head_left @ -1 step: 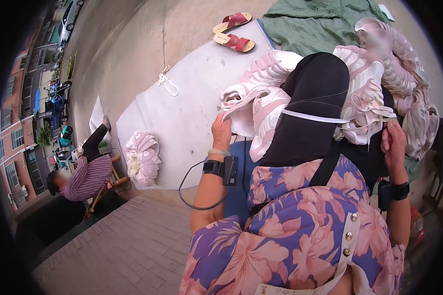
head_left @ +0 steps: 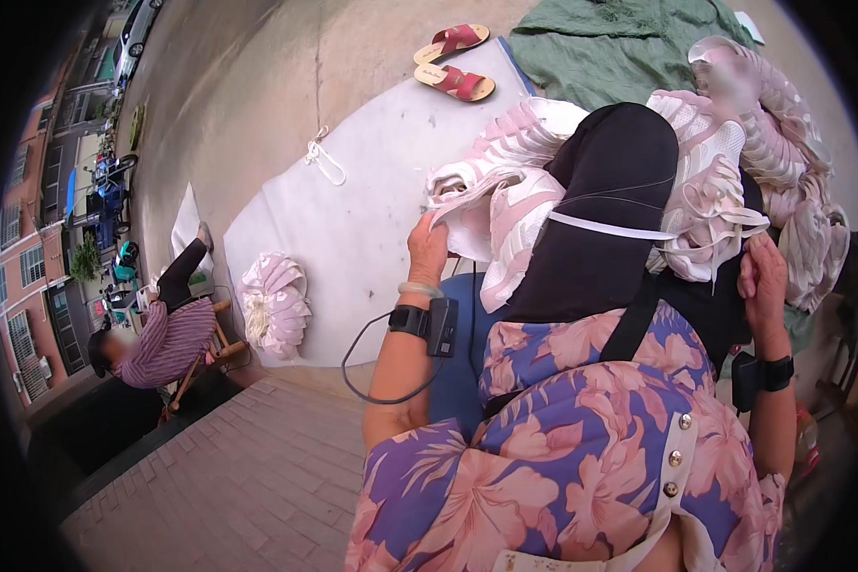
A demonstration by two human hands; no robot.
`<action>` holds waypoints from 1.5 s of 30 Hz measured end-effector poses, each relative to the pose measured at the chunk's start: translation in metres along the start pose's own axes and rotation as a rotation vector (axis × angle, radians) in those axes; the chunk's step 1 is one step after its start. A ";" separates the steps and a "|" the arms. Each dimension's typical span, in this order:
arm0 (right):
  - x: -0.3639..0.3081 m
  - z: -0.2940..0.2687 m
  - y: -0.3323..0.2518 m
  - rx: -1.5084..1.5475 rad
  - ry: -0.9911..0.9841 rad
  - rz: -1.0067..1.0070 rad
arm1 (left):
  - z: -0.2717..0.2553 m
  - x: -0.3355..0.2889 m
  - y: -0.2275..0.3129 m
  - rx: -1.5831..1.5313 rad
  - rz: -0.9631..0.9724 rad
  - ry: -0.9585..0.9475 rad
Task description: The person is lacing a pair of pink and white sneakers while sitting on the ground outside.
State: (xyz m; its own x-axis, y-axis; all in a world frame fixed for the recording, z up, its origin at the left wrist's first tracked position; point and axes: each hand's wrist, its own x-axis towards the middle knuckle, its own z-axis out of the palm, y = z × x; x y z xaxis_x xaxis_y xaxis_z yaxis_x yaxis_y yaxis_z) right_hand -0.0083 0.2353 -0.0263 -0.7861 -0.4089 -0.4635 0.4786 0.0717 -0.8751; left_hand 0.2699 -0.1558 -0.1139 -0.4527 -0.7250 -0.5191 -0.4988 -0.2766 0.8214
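Observation:
Pinched in my left hand is the edge of a pink and white shoe upper, part of a stack lying against my left thigh. A flat white lace stretches across my black trouser leg toward a second bunch of uppers on the right. Loose shoelaces hang from that bunch. Beside them my right hand is closed, its fingertips at the end of a white lace. Its palm side is partly hidden. More nested uppers lie at the far right.
A white sheet covers the ground, with a bundle of uppers and a knotted white cord on it. Red sandals lie at its far edge near a green cloth. Another person sits at the left.

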 end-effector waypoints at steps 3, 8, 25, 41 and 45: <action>-0.006 0.033 -0.024 -0.198 -0.115 -0.105 | -0.007 0.015 0.030 0.078 0.007 -0.036; -0.012 0.122 -0.048 -0.786 -0.563 -0.487 | 0.009 0.032 0.038 0.157 0.124 -0.085; 0.012 0.281 0.057 -1.734 -1.365 -1.290 | 0.014 0.073 -0.032 -0.118 0.171 -0.180; 0.033 0.278 0.036 -1.640 -1.118 -1.274 | 0.010 0.047 0.077 0.064 -0.024 -0.093; 0.048 0.276 -0.016 -0.872 -0.747 -1.157 | -0.045 0.008 0.147 0.001 0.228 0.029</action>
State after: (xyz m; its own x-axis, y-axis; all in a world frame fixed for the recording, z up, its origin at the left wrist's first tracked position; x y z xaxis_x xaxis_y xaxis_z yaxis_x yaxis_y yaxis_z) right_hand 0.0546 -0.0361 0.0040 -0.0702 -0.9141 0.3994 -0.7571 -0.2119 -0.6180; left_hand 0.2259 -0.2306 0.0130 -0.5322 -0.7867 -0.3128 -0.3864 -0.1030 0.9166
